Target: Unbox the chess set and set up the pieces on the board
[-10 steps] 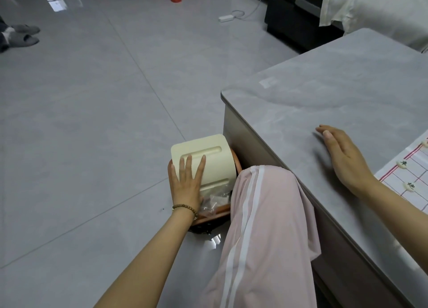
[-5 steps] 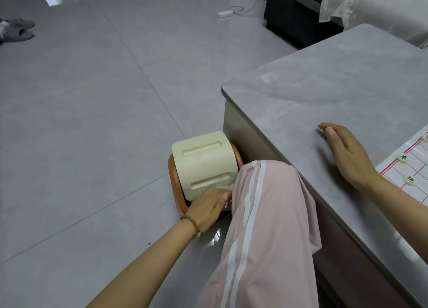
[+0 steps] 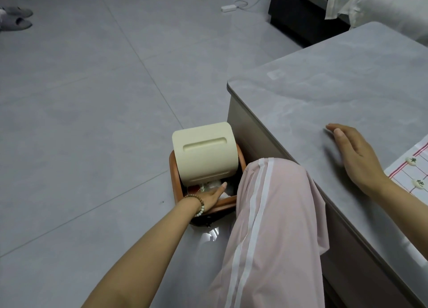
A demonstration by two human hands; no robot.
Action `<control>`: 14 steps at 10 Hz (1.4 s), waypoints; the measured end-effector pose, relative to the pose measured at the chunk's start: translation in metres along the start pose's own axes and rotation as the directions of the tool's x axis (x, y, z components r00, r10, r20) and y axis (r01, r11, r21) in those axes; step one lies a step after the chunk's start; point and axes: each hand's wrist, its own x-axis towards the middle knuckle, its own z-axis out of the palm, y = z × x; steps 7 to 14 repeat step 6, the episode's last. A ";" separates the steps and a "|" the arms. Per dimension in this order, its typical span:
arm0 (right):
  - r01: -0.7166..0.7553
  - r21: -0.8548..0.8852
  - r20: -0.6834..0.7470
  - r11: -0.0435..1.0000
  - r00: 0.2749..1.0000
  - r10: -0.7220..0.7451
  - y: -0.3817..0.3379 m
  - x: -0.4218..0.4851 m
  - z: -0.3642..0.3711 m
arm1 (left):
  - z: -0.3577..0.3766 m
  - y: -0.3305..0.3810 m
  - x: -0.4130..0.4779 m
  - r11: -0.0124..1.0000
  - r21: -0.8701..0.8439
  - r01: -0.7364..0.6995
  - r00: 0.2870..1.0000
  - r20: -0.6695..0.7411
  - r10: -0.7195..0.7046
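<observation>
Head view, person seated at the desk (image 3: 324, 87). A second earlier the left hand (image 3: 212, 197) lay flat on the cream swing lid (image 3: 203, 152) of the bin (image 3: 173, 175) on the floor (image 3: 81, 122). It has since slid down to the near side. The lid now stands tipped, its lower slot out of sight, and the opening beneath it shows crumpled clear wrapping (image 3: 213, 185).

The hand reaches over the bin's near rim into that opening. The thumb is stretched toward the wrapping, while the fingers are hidden inside, so whether they pinch anything cannot be told. This is probably packaging from the set being thrown away, which would close the unboxing part of the task.

The left forearm runs straight from the lower left, a bead bracelet (image 3: 199, 203) at the wrist, just beside the raised knee (image 3: 273, 203) in pale pink trousers. The right hand (image 3: 354, 154) rests palm down on the desk, fingers straight and together, holding nothing.

The board sheet (image 3: 393, 175) lies at the right edge of the desk, just beside that wrist. Two round pieces (image 3: 413, 160) already sit on its red lines, and the rest is out of frame.
</observation>
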 end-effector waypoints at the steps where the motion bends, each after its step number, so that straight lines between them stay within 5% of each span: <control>1: -0.004 0.005 -0.003 1.000 1.000 0.004 -0.001 0.000 0.000 | -0.001 0.002 0.002 0.998 0.056 0.042 0.998 -0.039 -0.040; 3: -0.014 0.003 0.010 1.000 1.000 0.014 -0.004 -0.001 -0.001 | 0.006 -0.002 -0.017 0.988 0.103 -0.115 0.930 -0.339 0.144; 6: -0.053 0.068 0.010 0.996 0.999 0.053 -0.013 0.002 -0.010 | -0.044 0.035 -0.079 0.920 0.032 -0.391 0.549 -0.794 0.261; 14: -0.053 0.068 0.010 0.996 0.999 0.053 -0.013 0.002 -0.010 | -0.044 0.035 -0.079 0.920 0.032 -0.391 0.549 -0.794 0.261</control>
